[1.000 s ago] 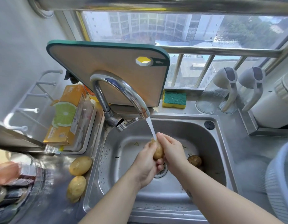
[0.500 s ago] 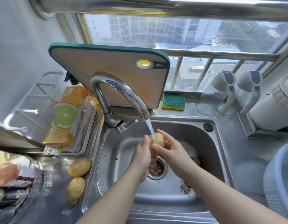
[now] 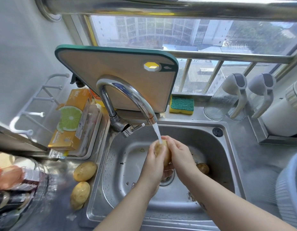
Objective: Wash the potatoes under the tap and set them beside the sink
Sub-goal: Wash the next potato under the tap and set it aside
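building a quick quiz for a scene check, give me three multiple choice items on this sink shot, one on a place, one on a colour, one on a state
1. Where do the two potatoes outside the sink lie?
A in the basket
B on the counter left of the sink
C on the window sill

2. What colour is the top of the sponge?
A red
B blue
C green

3. What is the tap doing?
A running
B turned off
C filling a pot

Key:
1 B, both lie on the steel just left of the basin's rim.
2 C, a green layer sits over a yellow one.
3 A, its stream lands on the held potato, which the left hand and right hand grip.
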Action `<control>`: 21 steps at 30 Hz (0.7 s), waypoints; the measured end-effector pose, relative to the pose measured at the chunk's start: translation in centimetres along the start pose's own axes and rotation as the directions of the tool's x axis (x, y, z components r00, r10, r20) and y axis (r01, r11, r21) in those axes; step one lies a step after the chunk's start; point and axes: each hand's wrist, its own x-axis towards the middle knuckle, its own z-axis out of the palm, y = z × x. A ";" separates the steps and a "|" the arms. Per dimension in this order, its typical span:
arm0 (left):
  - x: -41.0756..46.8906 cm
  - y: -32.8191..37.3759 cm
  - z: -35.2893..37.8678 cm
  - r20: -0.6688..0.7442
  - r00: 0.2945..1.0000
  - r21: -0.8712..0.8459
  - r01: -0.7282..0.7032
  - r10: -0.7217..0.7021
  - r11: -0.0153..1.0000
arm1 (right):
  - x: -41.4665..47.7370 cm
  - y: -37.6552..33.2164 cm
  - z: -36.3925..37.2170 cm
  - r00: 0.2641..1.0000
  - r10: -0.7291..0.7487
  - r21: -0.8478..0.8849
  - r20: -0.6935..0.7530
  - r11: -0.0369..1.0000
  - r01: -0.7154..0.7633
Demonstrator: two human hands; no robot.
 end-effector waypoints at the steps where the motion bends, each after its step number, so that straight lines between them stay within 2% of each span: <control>1: 0.2 0.4 0.1 -0.050 0.998 -0.042 0.030 -0.032 0.999 | -0.2 0.1 0.0 1.000 -0.024 -0.006 0.020 1.000 0.024; 3: 0.7 1.2 0.0 -0.141 0.984 -0.107 0.091 -0.105 0.990 | -0.7 0.4 -0.2 0.994 -0.062 0.021 0.085 0.998 0.060; 5: 1.0 1.9 -0.1 -0.176 0.975 -0.092 0.120 -0.134 0.989 | -0.9 0.8 -0.4 0.987 -0.078 0.007 0.139 0.997 0.078; 8: 0.9 1.9 -0.1 -0.172 0.980 -0.014 0.098 -0.099 0.995 | -0.8 0.9 -0.4 0.992 -0.066 -0.074 0.112 0.994 0.075; 12: 0.6 0.5 -0.2 -0.046 0.998 0.005 0.036 -0.035 0.999 | -0.3 0.8 0.4 1.000 -0.012 -0.074 0.029 0.997 0.014; 15: 0.3 -0.6 -0.4 0.080 0.997 -0.018 -0.014 0.016 1.000 | 0.1 0.5 1.1 0.997 0.059 0.037 -0.053 0.998 -0.057; 17: 0.3 -1.2 -0.6 0.104 0.994 0.022 -0.043 0.041 0.999 | 0.1 0.1 1.1 0.990 0.107 0.109 -0.095 0.989 -0.097; 21: 0.7 -1.2 -0.3 -0.048 0.995 0.024 -0.090 0.091 0.996 | -0.4 0.1 1.1 0.996 0.087 0.182 -0.006 0.980 -0.084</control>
